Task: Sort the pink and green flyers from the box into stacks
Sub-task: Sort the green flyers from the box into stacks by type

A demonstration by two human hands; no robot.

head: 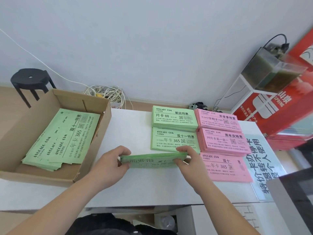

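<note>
The white desk (138,129) carries a brown cardboard box (101,133) that sits open at its left edge. A loose, fanned heap of green paper flyers (62,139) lies on the box floor. Toward the desk's far right corner stand two green stacks (174,117), one behind the other. Touching their right side is a row of three pink stacks (223,141) that runs along the right edge toward the near edge. Near the desk's middle, just in front of the nearer green stack, is a thick bundle of green flyers (152,161), tilted. The left hand (110,164) grips its left end with curled fingers. The right hand (191,163) pinches its right end, fingers on top and thumb in front.
</note>
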